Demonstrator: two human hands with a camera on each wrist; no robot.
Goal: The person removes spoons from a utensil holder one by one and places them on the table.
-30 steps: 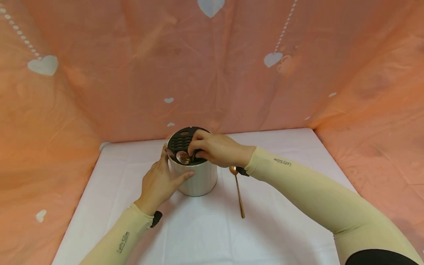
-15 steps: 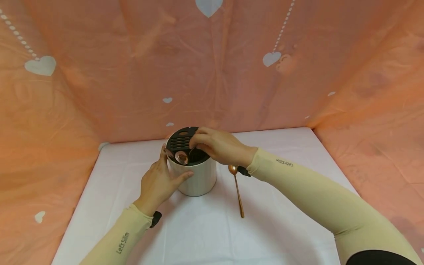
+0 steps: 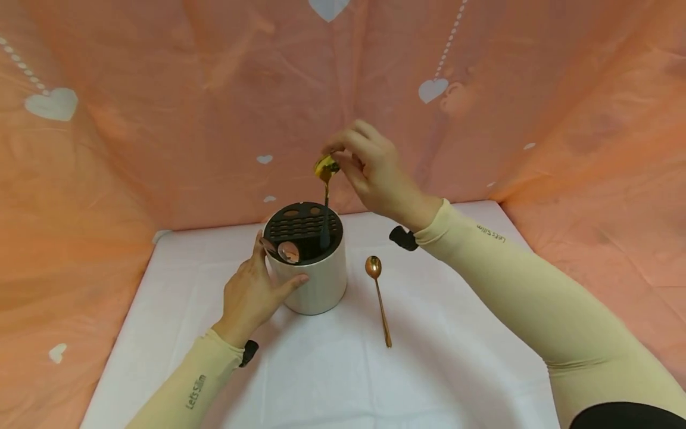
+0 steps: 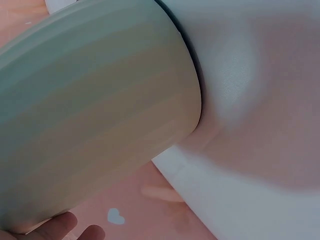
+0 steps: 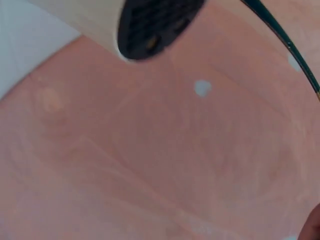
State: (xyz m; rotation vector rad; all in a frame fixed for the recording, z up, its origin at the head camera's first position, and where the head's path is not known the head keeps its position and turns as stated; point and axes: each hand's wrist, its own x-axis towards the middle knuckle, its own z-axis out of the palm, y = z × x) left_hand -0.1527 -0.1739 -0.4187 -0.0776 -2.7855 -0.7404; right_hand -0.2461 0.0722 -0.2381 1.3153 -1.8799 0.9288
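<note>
Gold shines on the bowl of a dark-handled spoon (image 3: 326, 205) that the right hand (image 3: 377, 170) pinches between thumb and fingers, above a white cutlery holder (image 3: 316, 289). The spoon hangs bowl-up, its handle pointing down at the open front part of the holder's black slotted top (image 3: 297, 227); I can't tell whether the tip is inside or just above.

Round the holder's left side, the left hand (image 3: 252, 295) keeps a grip, its thumb lying across the front wall. Near that thumb, a rose-gold spoon (image 3: 289, 252) stands in the holder, its round bowl showing at the top. To the right of the holder, apart from it, a copper-coloured spoon (image 3: 374, 268) lies on the white cloth (image 3: 321, 375), bowl toward the back. Behind the holder rises a peach backdrop (image 3: 203, 137) printed with white hearts (image 3: 52, 104). Cream sleeves (image 3: 514, 280) cover both forearms.
</note>
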